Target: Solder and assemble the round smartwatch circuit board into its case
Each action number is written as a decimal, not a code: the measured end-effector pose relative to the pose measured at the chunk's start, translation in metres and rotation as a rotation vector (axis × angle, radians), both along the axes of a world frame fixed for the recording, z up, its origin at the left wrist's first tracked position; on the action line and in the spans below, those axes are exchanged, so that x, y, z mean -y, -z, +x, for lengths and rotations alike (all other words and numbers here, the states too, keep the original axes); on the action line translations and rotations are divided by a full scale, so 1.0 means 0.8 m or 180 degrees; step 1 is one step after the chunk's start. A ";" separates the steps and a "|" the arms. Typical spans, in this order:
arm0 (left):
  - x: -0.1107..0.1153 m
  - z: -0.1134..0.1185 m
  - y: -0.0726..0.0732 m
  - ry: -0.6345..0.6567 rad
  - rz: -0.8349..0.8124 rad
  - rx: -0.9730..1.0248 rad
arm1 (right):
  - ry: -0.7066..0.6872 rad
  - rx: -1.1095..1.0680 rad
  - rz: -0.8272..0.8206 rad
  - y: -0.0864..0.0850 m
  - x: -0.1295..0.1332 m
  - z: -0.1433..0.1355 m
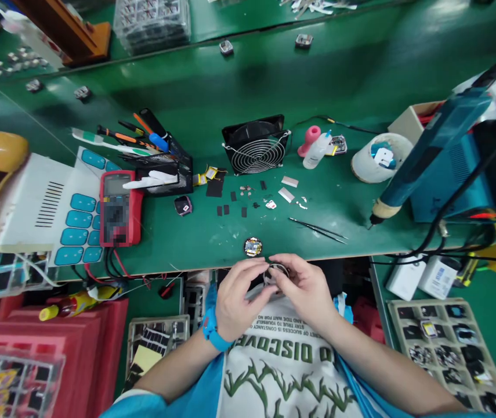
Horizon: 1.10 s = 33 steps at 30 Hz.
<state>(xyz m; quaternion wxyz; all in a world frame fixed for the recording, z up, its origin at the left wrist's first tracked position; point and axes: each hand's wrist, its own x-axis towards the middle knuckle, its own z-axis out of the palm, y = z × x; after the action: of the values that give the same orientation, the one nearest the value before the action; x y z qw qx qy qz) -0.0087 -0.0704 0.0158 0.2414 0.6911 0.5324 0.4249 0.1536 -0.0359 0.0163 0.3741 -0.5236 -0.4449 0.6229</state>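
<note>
Both my hands meet just off the bench's front edge, around a small round ring-shaped part (277,271). My left hand (241,299), with a blue watch on its wrist, has its fingers closed on the part's left side. From the right, my right hand (308,290) pinches the same part between thumb and fingers. On the bench just beyond my fingertips lies a round circuit piece (253,247). Tweezers (318,230) lie to the right of it. Small black pads (244,212), pale strips (286,194) and tiny bits are scattered farther back.
A fan (257,145) stands at the back. To the left are a red multimeter (119,209) and a tool holder (160,174). On the right are a squeeze bottle (317,151), a white tub (380,158) and an electric screwdriver (434,151) with hanging cables. Parts trays (452,354) flank my lap.
</note>
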 end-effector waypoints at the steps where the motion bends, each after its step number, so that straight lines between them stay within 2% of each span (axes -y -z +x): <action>1: -0.001 0.000 -0.004 -0.0017 -0.0044 -0.0159 | 0.0012 0.0073 0.0004 0.000 0.000 0.002; 3: -0.003 0.001 -0.009 -0.0013 -0.0161 -0.0332 | 0.0036 0.0200 0.0017 0.001 0.000 0.006; 6: -0.007 0.003 -0.012 -0.0040 -0.0387 -0.0167 | 0.0038 0.0188 -0.0023 0.002 0.001 0.008; 11: -0.007 0.004 -0.015 -0.0249 -0.0532 0.0301 | -0.0171 -0.0422 -0.0506 0.006 0.005 -0.001; 14: -0.008 0.001 -0.014 -0.0148 -0.0413 0.0280 | -0.0277 -0.0555 -0.0664 0.008 0.004 -0.003; 16: -0.013 -0.003 -0.008 -0.0240 -0.0399 -0.0073 | -0.0188 -0.0435 -0.0597 0.009 -0.001 0.003; 20: -0.032 -0.016 0.012 -0.0891 -0.0609 -0.1359 | 0.0012 0.0071 -0.0159 0.009 -0.018 0.023; 23: -0.043 -0.021 0.025 -0.0957 -0.0626 -0.1644 | -0.0083 0.0384 0.0179 0.007 -0.026 0.032; 26: -0.045 -0.018 0.029 -0.0662 -0.0415 -0.1255 | -0.0254 0.0526 0.0375 0.003 -0.026 0.029; 29: -0.039 -0.010 0.024 -0.0178 -0.0295 -0.0415 | -0.0370 0.0537 0.0463 -0.003 -0.022 0.020; 33: -0.032 0.000 0.014 -0.0048 -0.0714 0.0796 | -0.0335 0.0472 0.0515 -0.008 -0.018 0.013</action>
<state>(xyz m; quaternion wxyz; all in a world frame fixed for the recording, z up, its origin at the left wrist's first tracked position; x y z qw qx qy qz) -0.0084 -0.0445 0.0045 0.3782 0.5976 0.5474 0.4474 0.1641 -0.0213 0.0230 0.3480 -0.5123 -0.5470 0.5633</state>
